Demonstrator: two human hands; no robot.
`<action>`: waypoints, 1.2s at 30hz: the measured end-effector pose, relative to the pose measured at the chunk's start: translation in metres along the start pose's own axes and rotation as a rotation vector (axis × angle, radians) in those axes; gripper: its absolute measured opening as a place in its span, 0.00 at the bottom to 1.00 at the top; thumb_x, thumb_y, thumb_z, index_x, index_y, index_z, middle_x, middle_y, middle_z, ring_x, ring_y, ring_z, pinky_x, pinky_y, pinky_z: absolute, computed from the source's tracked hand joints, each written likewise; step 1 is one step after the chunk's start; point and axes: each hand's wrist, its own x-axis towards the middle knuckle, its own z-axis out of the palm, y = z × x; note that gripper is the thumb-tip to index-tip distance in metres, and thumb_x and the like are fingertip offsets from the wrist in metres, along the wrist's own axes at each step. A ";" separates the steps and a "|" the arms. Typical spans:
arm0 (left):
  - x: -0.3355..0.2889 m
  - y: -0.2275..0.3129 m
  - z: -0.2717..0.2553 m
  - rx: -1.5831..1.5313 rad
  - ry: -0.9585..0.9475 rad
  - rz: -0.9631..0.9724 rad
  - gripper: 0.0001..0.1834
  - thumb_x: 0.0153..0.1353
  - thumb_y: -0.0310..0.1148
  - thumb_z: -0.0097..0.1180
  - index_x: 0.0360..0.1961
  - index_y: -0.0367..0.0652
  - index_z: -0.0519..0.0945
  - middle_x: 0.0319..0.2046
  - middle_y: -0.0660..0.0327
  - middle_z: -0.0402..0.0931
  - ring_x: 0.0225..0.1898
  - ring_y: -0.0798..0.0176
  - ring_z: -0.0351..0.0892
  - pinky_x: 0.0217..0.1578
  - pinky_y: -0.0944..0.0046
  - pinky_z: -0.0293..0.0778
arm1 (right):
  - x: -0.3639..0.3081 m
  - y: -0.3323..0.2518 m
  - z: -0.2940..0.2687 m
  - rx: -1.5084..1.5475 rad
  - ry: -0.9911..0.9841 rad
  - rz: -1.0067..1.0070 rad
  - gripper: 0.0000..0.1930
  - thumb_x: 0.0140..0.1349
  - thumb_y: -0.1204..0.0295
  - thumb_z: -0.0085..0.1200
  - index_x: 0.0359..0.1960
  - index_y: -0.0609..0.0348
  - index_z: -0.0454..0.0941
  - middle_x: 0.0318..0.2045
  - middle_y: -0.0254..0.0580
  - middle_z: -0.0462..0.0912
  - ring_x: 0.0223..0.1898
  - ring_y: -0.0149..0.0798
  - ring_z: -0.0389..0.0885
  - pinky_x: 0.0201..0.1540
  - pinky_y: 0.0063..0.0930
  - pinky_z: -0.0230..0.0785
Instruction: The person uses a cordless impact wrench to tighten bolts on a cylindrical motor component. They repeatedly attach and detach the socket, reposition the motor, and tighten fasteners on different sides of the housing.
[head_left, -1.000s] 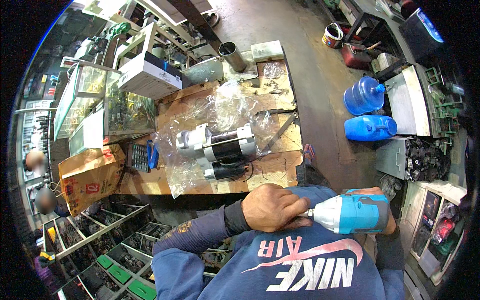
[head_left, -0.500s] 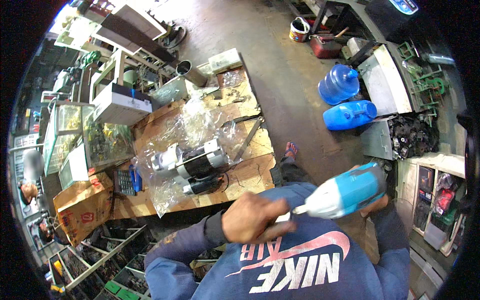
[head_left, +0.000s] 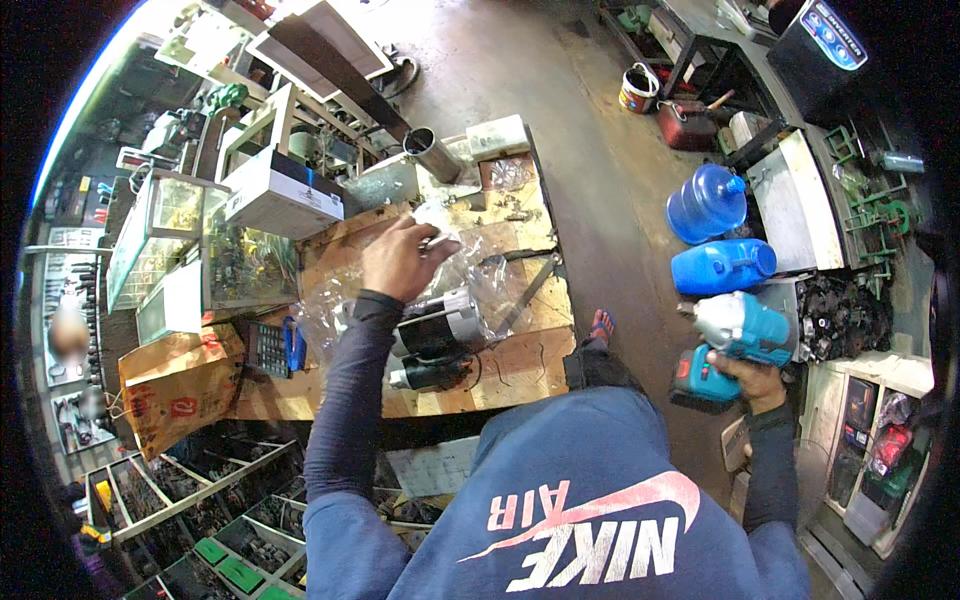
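My right hand (head_left: 757, 380) is wrapped round the handle of a teal and white cordless impact wrench (head_left: 748, 325), held out to the right of the bench with its battery low. Over the wooden bench, my left hand (head_left: 396, 262) has thumb and fingers pinched together; a small shiny bit shows at the fingertips, too small to name. Clear plastic film (head_left: 490, 275) lies beneath and around that hand. Just nearer to me rests a starter motor (head_left: 440, 318), silver and black with a smaller black cylinder at its side. My left forearm hides its left end.
Left of the motor are a calculator (head_left: 268, 347) and a brown paper bag (head_left: 185, 385). A white box (head_left: 285, 195) and a metal tube (head_left: 432, 155) stand farther back. Two blue containers, a bottle (head_left: 705, 205) and a jerrycan (head_left: 722, 267), occupy the floor at right.
My left hand has moved from the wrench's nose forward and left over the bench. The impact wrench, in my right hand, has swung away to the right, and its battery now shows.
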 end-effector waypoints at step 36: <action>-0.037 0.129 0.024 -2.331 -0.322 -0.472 0.12 0.73 0.20 0.45 0.55 0.27 0.72 0.48 0.49 0.78 0.55 0.46 0.81 0.64 0.48 0.76 | -0.008 -0.044 0.089 -0.253 -0.082 -0.438 0.29 0.58 0.69 0.72 0.63 0.52 0.78 0.61 0.42 0.83 0.62 0.45 0.81 0.65 0.42 0.71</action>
